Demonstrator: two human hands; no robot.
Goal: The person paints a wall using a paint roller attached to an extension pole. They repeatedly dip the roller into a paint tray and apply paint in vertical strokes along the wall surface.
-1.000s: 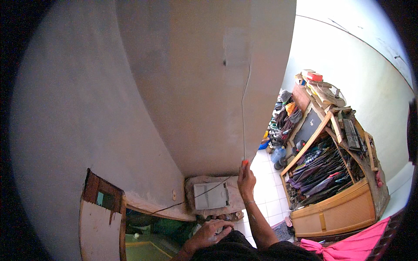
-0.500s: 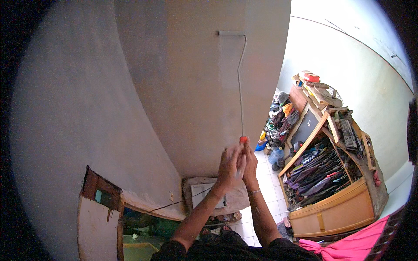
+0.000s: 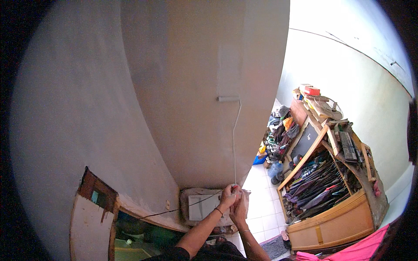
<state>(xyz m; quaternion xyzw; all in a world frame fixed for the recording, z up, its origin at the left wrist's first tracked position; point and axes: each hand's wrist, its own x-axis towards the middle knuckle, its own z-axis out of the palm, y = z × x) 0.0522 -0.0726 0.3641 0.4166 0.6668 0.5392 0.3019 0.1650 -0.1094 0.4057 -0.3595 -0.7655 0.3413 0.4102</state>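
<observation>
Both my hands are wrapped round the red handle of a paint roller (image 3: pixel 234 148). My left hand (image 3: pixel 228 196) closes on the upper part of the handle, and my right hand (image 3: pixel 238 212) grips just beside and below it. A long thin bent rod runs up from the handle to the white roller head (image 3: pixel 228 99), which lies level against the wall (image 3: pixel 196 78). Above the roller head a lighter grey strip shows on the beige-brown wall. Most of the handle is hidden by my fingers.
A white paint tray (image 3: pixel 201 207) lies on a covered surface at the wall's foot, with a dark cable across it. To the right stand a wooden cabinet (image 3: pixel 333 213) packed with clothes, a pile of clothes (image 3: pixel 278 132) and a blue water bottle (image 3: pixel 275 168). A doorway is at lower left.
The roller head has come down the wall from near the top to about mid-height. Both my hands have moved lower with the handle, still gripping it.
</observation>
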